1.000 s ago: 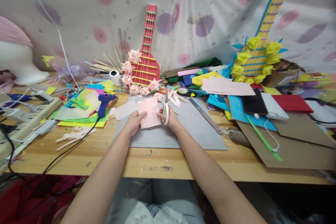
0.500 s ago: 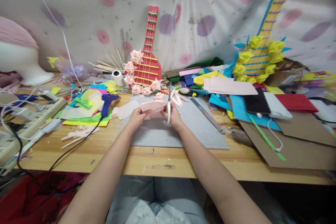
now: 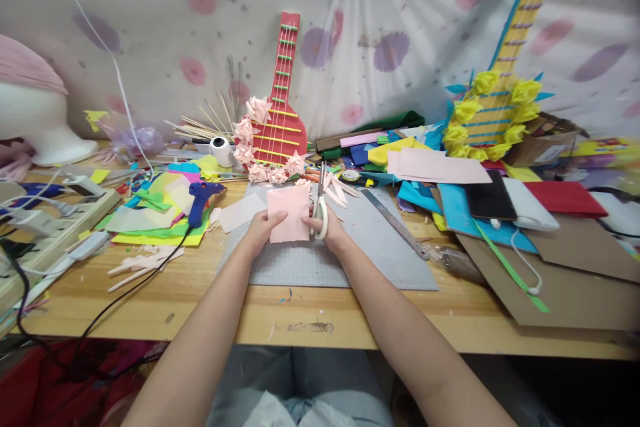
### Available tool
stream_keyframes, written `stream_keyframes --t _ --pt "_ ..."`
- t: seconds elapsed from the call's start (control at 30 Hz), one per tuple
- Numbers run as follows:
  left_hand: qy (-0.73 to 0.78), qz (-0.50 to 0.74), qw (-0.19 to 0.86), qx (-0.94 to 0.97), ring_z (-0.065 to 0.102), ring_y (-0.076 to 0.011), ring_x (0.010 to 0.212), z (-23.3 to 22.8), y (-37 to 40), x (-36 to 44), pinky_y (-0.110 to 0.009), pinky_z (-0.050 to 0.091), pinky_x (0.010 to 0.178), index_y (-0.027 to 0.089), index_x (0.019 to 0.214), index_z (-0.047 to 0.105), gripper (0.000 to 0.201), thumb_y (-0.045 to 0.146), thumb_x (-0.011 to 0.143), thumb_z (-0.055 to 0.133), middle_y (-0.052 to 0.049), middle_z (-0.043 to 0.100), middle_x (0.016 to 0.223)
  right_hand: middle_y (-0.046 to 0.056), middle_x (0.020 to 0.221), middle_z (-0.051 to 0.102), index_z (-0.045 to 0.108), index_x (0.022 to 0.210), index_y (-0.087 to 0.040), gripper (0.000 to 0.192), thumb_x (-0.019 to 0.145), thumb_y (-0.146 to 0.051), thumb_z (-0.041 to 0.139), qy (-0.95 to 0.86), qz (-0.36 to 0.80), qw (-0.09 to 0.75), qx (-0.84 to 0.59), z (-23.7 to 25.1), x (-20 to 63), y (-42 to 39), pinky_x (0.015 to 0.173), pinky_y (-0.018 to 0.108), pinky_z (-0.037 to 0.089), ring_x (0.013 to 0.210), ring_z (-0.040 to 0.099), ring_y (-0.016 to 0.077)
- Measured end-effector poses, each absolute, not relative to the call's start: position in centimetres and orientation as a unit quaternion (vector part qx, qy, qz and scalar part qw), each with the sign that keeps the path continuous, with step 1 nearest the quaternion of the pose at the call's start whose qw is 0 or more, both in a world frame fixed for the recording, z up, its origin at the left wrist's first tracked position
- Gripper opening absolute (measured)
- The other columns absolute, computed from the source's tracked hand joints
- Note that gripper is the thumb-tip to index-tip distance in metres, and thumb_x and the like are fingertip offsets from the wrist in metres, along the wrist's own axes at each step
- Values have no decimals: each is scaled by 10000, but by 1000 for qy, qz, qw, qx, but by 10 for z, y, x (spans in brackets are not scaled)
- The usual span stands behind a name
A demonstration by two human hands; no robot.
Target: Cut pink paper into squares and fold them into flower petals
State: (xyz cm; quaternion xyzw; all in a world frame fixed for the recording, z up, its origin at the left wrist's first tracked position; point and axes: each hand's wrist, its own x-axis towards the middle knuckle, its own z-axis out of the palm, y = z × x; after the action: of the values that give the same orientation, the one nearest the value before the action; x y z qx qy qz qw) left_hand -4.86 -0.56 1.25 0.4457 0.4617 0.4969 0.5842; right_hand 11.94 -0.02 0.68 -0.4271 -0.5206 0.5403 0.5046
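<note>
My left hand [image 3: 261,230] pinches the left side of a square of pale pink paper [image 3: 290,210], its thumb lying on the front. In my right hand [image 3: 330,230] is a pair of white-handled scissors [image 3: 321,213], blades pointing away from me. The right fingers also reach the paper's right edge; whether they grip it is hard to tell. Both hands are over a grey cutting mat [image 3: 400,260]. Behind the paper stands a red paper instrument [image 3: 280,127] with pink paper flowers [image 3: 257,110] along its left and lower edge. Pink folded strips [image 3: 335,190] lie beyond the scissors.
To the left are a blue glue gun [image 3: 201,203], stacked coloured paper [image 3: 150,213] and a power strip [image 3: 95,220]. A metal ruler [image 3: 395,223] lies right of my hands. Farther right are cardboard [image 3: 575,287], a black phone-like slab [image 3: 491,197] and a yellow-flowered instrument [image 3: 487,120].
The pink paper has turned from a foreshortened, folded-looking strip to a square facing me. The scissors have stayed in my right hand, and the view has shifted slightly.
</note>
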Motion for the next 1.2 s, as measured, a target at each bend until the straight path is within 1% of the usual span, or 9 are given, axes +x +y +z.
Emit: stream_keyframes --t 0.13,0.23,0.3,0.4,0.5,0.6,0.77,1.03,1.2 --pt "440 506 617 412 643 -218 710 14 -8 -44 -332 492 689 98 840 680 418 400 557 732 -99 697 796 -14 709 496 450 801 -184 460 508 -425 711 -530 538 494 -430 8 119 -2 528 242 375 592 455 104" --pt "436 492 645 390 650 -228 707 20 -9 -52 -326 501 654 92 863 676 392 348 572 731 -115 696 805 -7 714 509 463 807 -184 443 556 -478 679 -575 526 452 -434 17 128 -3 529 236 372 610 461 108" --pt "447 477 654 381 649 -222 666 26 -9 -64 -297 498 582 90 844 677 348 315 583 724 -120 696 774 3 691 515 476 798 -180 422 646 -562 573 -619 538 391 -418 28 141 -3 504 235 360 595 453 111" --pt "461 458 663 371 641 -200 602 37 -9 -84 -266 492 519 94 821 672 281 273 607 705 -116 695 735 16 712 527 502 821 -165 490 661 -627 532 -700 544 269 -376 48 164 -1 524 240 377 615 455 114" --pt "459 438 675 376 647 -185 631 47 -9 -96 -262 511 562 98 854 658 259 240 638 680 -111 698 787 18 753 523 501 879 -151 556 674 -667 497 -752 544 132 -347 65 180 4 549 237 383 644 455 109" --pt "457 425 681 383 649 -173 671 52 -8 -99 -259 517 610 102 894 646 269 233 659 662 -102 697 834 21 781 522 491 908 -140 603 686 -700 453 -784 542 50 -299 72 185 9 598 242 394 679 459 107" --pt "493 368 684 392 634 -163 610 52 -9 -95 -243 490 549 81 882 637 256 232 675 645 -108 693 774 33 787 527 494 897 -131 679 684 -759 349 -790 544 48 -279 66 182 13 628 261 406 684 468 109" --pt "514 309 705 379 611 -138 569 50 -15 -93 -222 455 518 85 819 633 186 220 692 633 -73 684 704 -5 688 485 483 822 -145 583 719 -710 382 -788 538 26 -298 68 178 14 536 224 371 597 429 83" --pt "509 296 713 380 614 -137 578 50 -15 -92 -221 457 526 88 826 630 180 216 699 625 -62 682 700 -17 675 473 472 847 -149 544 687 -669 488 -751 568 11 -336 70 178 17 498 205 356 582 430 79"
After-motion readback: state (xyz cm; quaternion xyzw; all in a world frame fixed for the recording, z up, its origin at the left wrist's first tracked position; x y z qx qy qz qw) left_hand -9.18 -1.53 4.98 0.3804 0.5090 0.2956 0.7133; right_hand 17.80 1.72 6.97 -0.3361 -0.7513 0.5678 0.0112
